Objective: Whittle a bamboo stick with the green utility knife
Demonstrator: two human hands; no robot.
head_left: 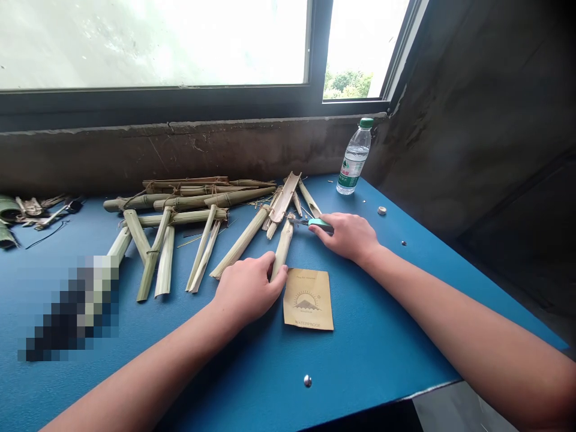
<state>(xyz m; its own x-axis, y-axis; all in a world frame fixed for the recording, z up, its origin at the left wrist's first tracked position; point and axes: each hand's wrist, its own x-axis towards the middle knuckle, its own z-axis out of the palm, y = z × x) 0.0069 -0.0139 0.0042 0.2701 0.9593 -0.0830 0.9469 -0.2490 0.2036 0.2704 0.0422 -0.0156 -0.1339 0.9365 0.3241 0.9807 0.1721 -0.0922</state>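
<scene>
Bamboo piece (283, 245) in left hand (249, 287)

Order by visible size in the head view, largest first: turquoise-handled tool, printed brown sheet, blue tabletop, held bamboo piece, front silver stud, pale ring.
1. Blue tabletop
2. Printed brown sheet
3. Held bamboo piece
4. Turquoise-handled tool

Front silver stud, pale ring: too alike to rank; the stud sits nearer.

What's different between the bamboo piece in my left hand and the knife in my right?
The bamboo piece is pale and yellowish; the knife has a turquoise handle. The bamboo piece points away from you, while the knife points left toward its far end. Your left hand holds the bamboo piece; your right hand grips the knife. Both are narrow.
</scene>
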